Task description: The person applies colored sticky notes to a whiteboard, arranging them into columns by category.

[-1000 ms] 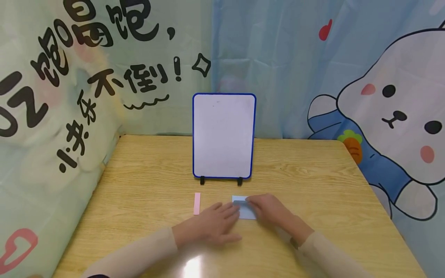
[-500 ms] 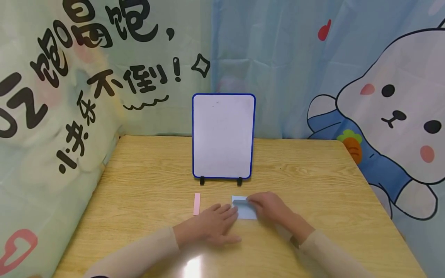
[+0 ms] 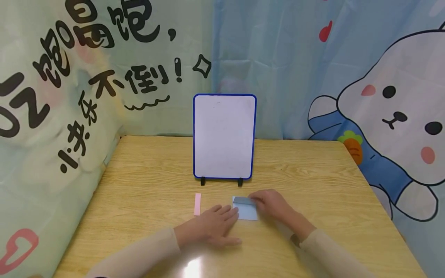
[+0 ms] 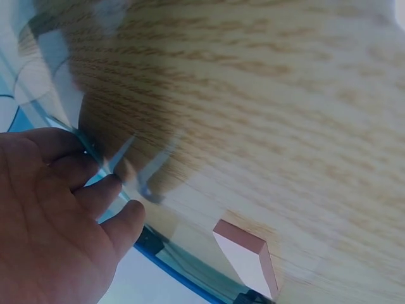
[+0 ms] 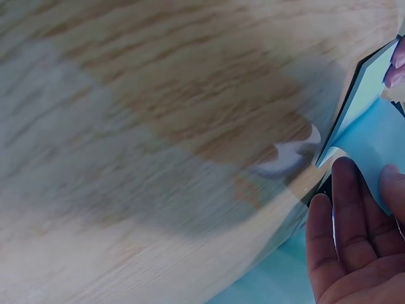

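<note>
A light blue sticky note pad (image 3: 247, 213) lies on the table in the head view. My right hand (image 3: 272, 204) pinches the top sheet near the pad's far right corner, and the sheet's far part stands raised. In the right wrist view, the thumb and fingers hold this blue sticky note (image 5: 373, 136), which bends away from the pad (image 5: 357, 95). With fingers spread and fairly straight, my left hand (image 3: 213, 224) touches the pad's left edge with its fingertips. A narrow pink sticky note pad (image 3: 197, 204) lies to the left, apart from both hands.
Behind the pads a blue-framed whiteboard (image 3: 224, 137) stands upright on small black feet (image 3: 203, 180). The wooden table (image 3: 149, 166) meets printed curtains (image 3: 278, 69) at the back and on the left. A beige sleeve covers each forearm.
My right hand has shifted slightly away from the body, drawing the sheet's raised part farther up toward the pad's far edge. The left hand stays almost still, its fingertips drawn back slightly.
</note>
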Tool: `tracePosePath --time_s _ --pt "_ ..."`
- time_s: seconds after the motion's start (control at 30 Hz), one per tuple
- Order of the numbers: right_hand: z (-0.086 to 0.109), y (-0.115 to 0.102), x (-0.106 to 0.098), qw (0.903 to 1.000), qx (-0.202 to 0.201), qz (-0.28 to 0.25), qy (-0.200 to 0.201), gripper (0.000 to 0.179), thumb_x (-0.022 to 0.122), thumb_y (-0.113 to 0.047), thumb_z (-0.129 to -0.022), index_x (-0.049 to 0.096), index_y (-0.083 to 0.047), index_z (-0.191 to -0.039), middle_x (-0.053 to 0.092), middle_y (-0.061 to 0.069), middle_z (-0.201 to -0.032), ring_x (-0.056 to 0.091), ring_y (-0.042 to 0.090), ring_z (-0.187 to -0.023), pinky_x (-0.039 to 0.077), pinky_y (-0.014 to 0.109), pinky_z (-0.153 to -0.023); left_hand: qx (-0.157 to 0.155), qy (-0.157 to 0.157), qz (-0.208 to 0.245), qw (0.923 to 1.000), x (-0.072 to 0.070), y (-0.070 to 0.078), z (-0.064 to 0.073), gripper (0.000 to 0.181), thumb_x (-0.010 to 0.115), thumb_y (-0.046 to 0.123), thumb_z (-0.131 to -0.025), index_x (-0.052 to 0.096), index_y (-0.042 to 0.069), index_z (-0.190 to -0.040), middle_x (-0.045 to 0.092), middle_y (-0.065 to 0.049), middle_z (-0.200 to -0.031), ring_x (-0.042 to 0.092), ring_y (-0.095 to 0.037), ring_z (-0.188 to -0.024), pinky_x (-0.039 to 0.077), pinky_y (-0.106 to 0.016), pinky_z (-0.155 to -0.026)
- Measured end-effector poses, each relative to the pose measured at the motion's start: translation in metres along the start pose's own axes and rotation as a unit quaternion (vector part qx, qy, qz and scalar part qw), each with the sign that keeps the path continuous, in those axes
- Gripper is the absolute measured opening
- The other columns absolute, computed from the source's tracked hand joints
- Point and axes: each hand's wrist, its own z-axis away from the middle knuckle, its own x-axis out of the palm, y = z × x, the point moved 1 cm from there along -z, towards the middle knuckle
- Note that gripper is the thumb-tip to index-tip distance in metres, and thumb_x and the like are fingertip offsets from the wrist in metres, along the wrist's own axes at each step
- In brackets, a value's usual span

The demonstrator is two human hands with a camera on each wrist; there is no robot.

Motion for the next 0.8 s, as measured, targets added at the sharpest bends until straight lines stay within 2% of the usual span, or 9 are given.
tracePosePath --time_s 0.5,0.8 --pt "-0.006 0.01 0.001 0.9992 0.011 -0.038 0.006 0.015 0.061 -0.01 -0.087 0.072 -0.011 -0.097 0.072 0.004 -0.095 0.068 0.021 -0.09 0.053 0.038 -0.08 0.003 0.001 -0.013 0.9999 0.0 -0.001 0.0 0.091 0.005 0.076 -0.083 0.022 0.014 -0.147 0.019 -0.002 -0.154 0.02 -0.022 -0.141 0.022 -0.041 -0.113" --pt "-0.009 0.013 0.001 0.9991 0.016 -0.034 0.019 0.015 0.061 -0.01 -0.086 0.072 -0.011 -0.097 0.072 0.006 -0.096 0.068 0.023 -0.09 0.053 0.039 -0.08 0.002 0.004 -0.013 0.9999 -0.001 0.0 0.0 0.092 0.004 0.076 -0.082 0.022 0.014 -0.147 0.019 -0.002 -0.154 0.022 -0.022 -0.141 0.023 -0.042 -0.112"
